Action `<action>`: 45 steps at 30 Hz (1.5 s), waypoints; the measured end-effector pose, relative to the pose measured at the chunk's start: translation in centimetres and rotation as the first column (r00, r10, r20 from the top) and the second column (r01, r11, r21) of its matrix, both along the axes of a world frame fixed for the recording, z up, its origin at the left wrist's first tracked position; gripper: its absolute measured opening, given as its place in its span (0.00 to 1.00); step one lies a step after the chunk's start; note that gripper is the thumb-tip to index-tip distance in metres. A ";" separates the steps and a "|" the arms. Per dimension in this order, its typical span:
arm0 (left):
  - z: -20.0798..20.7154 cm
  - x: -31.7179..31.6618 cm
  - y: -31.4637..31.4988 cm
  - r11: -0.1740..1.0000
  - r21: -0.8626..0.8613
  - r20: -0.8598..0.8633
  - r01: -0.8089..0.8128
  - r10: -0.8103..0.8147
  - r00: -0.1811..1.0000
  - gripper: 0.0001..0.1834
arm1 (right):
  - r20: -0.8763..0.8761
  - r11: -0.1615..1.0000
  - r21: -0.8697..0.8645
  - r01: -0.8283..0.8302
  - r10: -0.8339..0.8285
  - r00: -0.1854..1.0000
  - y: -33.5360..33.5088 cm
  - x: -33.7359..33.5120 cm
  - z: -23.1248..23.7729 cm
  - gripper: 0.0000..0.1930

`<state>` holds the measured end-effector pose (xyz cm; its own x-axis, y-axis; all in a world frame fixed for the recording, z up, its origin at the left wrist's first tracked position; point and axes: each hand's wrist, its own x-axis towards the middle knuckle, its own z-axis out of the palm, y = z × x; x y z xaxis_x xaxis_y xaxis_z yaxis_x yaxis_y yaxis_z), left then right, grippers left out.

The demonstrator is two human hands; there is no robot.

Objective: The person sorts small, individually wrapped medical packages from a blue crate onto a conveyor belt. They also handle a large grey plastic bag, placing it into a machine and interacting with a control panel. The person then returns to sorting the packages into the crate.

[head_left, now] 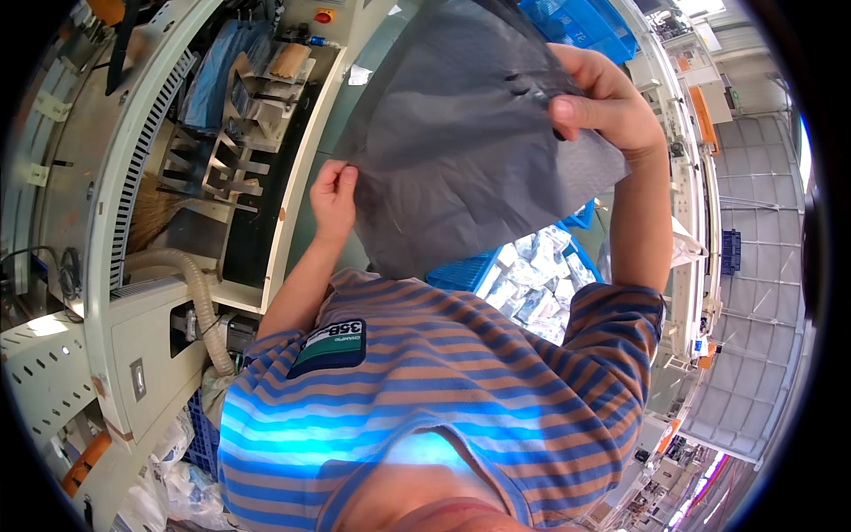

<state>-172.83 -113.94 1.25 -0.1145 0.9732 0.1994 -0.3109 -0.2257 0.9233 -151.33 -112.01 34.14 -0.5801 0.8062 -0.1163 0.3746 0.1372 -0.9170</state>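
A large dark grey plastic bag (461,142) is stretched out between my two hands. My left hand (334,202) is closed, pinching its left edge. My right hand (612,102) grips the right side between thumb and fingers, next to a few small dark slits or creases in the plastic. The bag hangs wrinkled in front of my striped shirt, and its top runs out of the picture. Partly behind its lower edge stands a blue crate (461,271) filled with many small white plastic packets (537,282). Whether anything is inside the bag cannot be seen.
On the left, close to my arm, is a cream machine frame (142,355) with metal brackets (230,164) and a ribbed hose (199,297). Another blue crate (585,27) stands at the far side. Clear plastic bags (182,479) lie at the lower left.
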 end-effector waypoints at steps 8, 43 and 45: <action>2.4 -4.4 3.1 0.972 0.193 -0.384 -0.137 0.204 0.901 0.11 | 0.005 0.998 -0.060 0.034 -0.033 0.999 0.0 0.1 -0.8 0.25; -0.8 -4.6 0.7 0.983 0.015 -0.131 0.182 -0.179 0.975 0.11 | 0.123 0.990 -0.137 -0.044 0.061 0.991 0.2 -2.1 0.2 0.15; -2.1 -4.9 1.6 0.981 0.016 -0.121 0.195 -0.191 0.974 0.21 | 0.135 0.992 -0.107 -0.068 0.082 0.987 0.4 -2.3 0.2 0.17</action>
<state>-177.72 -112.31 -0.85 0.1010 0.9685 0.2277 -0.2405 -0.1983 0.9502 -153.64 -111.64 34.31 -0.6109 0.7409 -0.2791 0.4912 0.0781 -0.8675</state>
